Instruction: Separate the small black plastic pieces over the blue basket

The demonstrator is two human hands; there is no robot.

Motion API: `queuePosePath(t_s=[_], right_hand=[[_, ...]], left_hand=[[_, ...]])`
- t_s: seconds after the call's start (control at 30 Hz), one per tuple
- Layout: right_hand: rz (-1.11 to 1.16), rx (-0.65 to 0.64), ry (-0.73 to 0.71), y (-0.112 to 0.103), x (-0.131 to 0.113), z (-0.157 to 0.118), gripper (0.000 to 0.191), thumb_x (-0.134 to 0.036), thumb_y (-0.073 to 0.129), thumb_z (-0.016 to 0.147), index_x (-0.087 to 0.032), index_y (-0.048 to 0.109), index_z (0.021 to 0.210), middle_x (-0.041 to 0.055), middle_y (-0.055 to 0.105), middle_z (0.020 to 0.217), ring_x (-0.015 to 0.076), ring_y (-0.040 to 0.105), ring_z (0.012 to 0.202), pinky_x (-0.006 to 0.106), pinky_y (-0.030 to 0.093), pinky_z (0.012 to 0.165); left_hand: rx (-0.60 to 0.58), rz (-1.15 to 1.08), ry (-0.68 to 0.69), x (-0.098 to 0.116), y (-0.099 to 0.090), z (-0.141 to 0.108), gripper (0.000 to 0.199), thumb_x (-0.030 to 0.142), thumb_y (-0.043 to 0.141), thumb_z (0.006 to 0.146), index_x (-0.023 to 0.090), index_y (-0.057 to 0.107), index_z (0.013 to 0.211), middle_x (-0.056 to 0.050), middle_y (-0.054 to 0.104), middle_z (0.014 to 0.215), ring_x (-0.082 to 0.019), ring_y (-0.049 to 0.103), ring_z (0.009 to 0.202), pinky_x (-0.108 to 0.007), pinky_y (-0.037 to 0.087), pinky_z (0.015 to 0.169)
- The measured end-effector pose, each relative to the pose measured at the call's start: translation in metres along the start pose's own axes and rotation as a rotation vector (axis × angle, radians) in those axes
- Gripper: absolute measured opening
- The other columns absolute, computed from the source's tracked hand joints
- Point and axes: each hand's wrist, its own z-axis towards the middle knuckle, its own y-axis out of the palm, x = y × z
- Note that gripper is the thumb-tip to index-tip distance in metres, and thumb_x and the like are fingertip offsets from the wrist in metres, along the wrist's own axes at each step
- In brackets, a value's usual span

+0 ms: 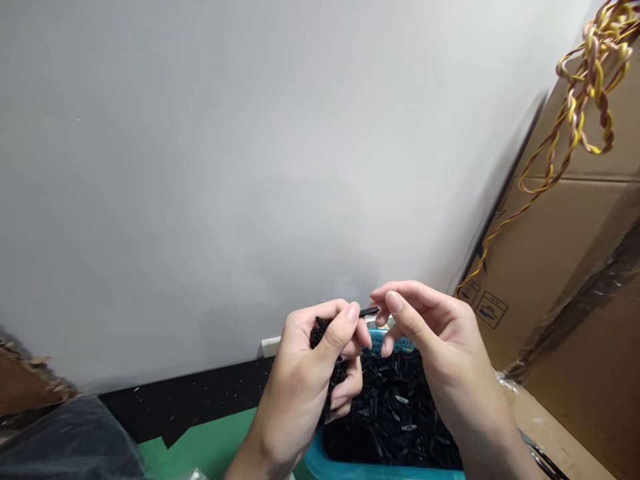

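Grips slim black piece (370,311) between thumb and forefinger of left hand (315,363), pinched closed, with further black bits (321,329) bunched in the palm. Holds right hand (445,333) just beside the piece's tip, thumb and fingers curved and parted; cannot tell whether touching. Blocks part of blue basket (395,472) with both hands; contains many loose black pieces (395,413) beneath. Shows green sheet (215,441) to the left, clear plastic (70,440) at lower left, and dark-handled metal tool (543,460), cut off by the frame, at lower right. Continues with black surface (185,400), torn cardboard (25,380) at left, and large cardboard box (575,247) at right, bearing printed symbols (492,309) with characters too small to read. Ends with yellow-and-brown twisted wire (595,87) hanging before the box, and pale wall (240,147) behind
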Motion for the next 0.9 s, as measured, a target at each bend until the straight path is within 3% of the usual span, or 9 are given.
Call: queuePosePath(t_s=[0.17,0.43,0.77,0.9], right_hand=[[-0.039,-0.065,0.038,-0.004,-0.0001,-0.0001,0.017,-0.04,0.08,0.097,-0.026,0.087,0.105,0.001,0.075,0.084,0.0135,0.064,0.07,0.022,0.054,0.057],[-0.059,-0.083,0.057,-0.0012,-0.0057,-0.0008,0.011,-0.024,0.083,0.093,-0.026,0.086,0.104,-0.0014,0.075,0.084,0.011,0.061,0.066,0.022,0.052,0.06],[-0.086,-0.049,0.052,-0.0011,-0.0044,-0.0021,0.018,-0.041,0.08,0.097,-0.026,0.085,0.106,0.0001,0.076,0.085,0.0119,0.061,0.064,0.024,0.052,0.059],[-0.228,0.028,-0.001,-0.0008,-0.0033,-0.0016,0.021,-0.042,0.075,0.099,-0.024,0.084,0.103,0.0011,0.075,0.085,0.0141,0.062,0.068,0.026,0.052,0.06]], left_hand=[[-0.017,0.001,0.011,-0.0005,-0.0007,0.0001,0.044,0.054,0.071,0.097,0.018,0.059,0.074,0.009,0.037,0.053,-0.002,0.028,0.037,-0.01,0.026,0.033],[0.021,-0.025,-0.009,0.0007,-0.0022,-0.001,0.041,0.052,0.07,0.098,0.018,0.061,0.077,0.009,0.037,0.056,-0.002,0.029,0.036,-0.01,0.025,0.032],[0.022,-0.018,-0.006,-0.0009,-0.0034,0.0012,0.041,0.052,0.07,0.098,0.018,0.061,0.077,0.009,0.037,0.058,-0.002,0.03,0.037,-0.011,0.025,0.032],[0.045,-0.03,-0.029,-0.0001,-0.0022,0.0017,0.04,0.052,0.072,0.095,0.018,0.061,0.078,0.009,0.037,0.06,-0.002,0.03,0.038,-0.01,0.024,0.032]])
